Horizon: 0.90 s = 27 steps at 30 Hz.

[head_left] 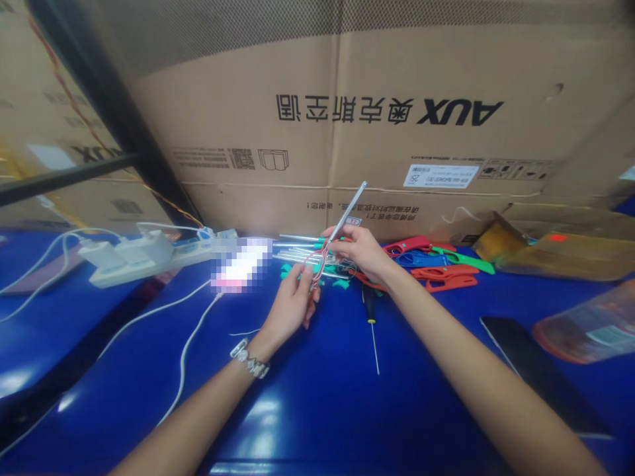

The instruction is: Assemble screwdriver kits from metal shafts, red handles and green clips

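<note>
On the glossy blue counter (pixel 307 410), we saw two bare hands at work, close together near the middle. The right hand (pixel 358 251) pinched a slim silver metal rod (pixel 348 208) near its lower end; the rod slanted upward to the right, clear of the counter, its tip in front of the big brown cardboard box (pixel 238 99). We had the left hand (pixel 294 297) with curled fingers, gripping thin red and white wires (pixel 320 266), which ran up to the right hand at the rod's lower end. A silver metal wristwatch (pixel 251 362) circled the left wrist.

Behind the hands we noted a loose pile of silver metal tubes with green bits (pixel 292 255), partly hidden. Right of it lay orange-red plastic casings (pixel 446 276), plus a blue plastic casing (pixel 415 258) and a bright green plastic casing (pixel 471 262). Below the right hand we logged a black-and-yellow-handled screwdriver (pixel 370 307), shaft toward us. Left side: a white power strip (pixel 106 274) with plugs. Far right: a clear plastic jar (pixel 590 324), tipped and blurred, beside a flat black slab (pixel 540 373).
</note>
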Motion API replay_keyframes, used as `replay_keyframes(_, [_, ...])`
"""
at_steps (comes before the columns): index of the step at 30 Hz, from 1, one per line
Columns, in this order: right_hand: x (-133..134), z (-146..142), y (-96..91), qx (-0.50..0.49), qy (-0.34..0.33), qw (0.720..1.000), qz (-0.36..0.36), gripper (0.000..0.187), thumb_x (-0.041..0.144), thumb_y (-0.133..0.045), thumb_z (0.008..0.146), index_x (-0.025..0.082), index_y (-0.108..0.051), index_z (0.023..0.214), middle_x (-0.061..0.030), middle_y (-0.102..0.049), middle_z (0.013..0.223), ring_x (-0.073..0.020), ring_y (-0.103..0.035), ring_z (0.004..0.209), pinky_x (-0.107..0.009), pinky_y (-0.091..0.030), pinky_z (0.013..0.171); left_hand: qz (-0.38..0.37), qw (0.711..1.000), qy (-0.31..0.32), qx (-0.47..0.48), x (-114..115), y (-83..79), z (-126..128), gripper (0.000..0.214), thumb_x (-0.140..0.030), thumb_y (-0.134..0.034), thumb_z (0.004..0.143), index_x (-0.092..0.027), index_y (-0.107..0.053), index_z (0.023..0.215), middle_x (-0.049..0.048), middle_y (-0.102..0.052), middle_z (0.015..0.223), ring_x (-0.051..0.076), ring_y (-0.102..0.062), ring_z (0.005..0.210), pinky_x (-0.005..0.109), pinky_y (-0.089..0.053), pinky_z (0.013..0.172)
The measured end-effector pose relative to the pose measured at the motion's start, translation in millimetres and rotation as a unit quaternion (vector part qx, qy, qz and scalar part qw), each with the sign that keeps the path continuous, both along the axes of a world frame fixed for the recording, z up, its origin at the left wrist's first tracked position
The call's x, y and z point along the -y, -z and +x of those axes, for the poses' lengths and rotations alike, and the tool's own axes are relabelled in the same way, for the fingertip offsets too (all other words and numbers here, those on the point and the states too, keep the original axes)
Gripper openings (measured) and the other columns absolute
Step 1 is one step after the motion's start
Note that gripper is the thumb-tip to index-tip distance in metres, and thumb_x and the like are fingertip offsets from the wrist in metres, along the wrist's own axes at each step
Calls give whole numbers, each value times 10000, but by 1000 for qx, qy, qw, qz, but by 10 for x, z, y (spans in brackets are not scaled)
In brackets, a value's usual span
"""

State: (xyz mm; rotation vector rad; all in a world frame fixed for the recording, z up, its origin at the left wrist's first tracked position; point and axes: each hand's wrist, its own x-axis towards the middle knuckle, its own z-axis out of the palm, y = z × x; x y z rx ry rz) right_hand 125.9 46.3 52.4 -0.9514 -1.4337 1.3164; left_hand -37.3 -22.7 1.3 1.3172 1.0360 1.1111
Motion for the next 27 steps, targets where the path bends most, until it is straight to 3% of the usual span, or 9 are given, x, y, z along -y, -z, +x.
replay_keyframes(5, [-14, 58, -36, -29, -42, 996, -78, 247, 119, -729, 670, 181, -692, 906, -17, -648, 784, -136, -592, 705, -261, -462, 585, 5, 1000, 5, -10, 13, -17, 7, 354, -577, -458, 945, -228, -426, 892, -81, -513, 626, 55, -390, 317, 160, -355, 250])
replay_keyframes(11, [-52, 123, -36, -12, -47, 993, -110, 227, 132, -772, 653, 144, -705, 869, -48, -678, 792, -137, -619, 718, -237, -488, 566, 2, 1000, 1, -25, 16, -20, 3, 361, -583, -456, 941, -229, -427, 877, -81, -511, 615, 61, -400, 325, 160, -354, 250])
replay_keyframes(21, [-28, 200, -135, -3, -72, 991, -112, 107, 208, -746, 722, 149, -712, 805, -83, -691, 819, -163, -631, 723, -240, -495, 493, -6, 1000, 7, -23, 28, -40, 11, 386, -602, -472, 923, -225, -419, 858, -79, -515, 622, 52, -386, 309, 156, -335, 250])
replay_keyframes(27, [-39, 178, -102, -16, -95, 993, -70, 186, 289, -757, 752, 155, -706, 871, -58, -680, 830, -151, -639, 702, -238, -534, 505, -7, 1000, 15, -13, 48, -69, 25, 364, -581, -472, 931, -223, -427, 877, -83, -510, 613, 51, -380, 302, 153, -329, 248])
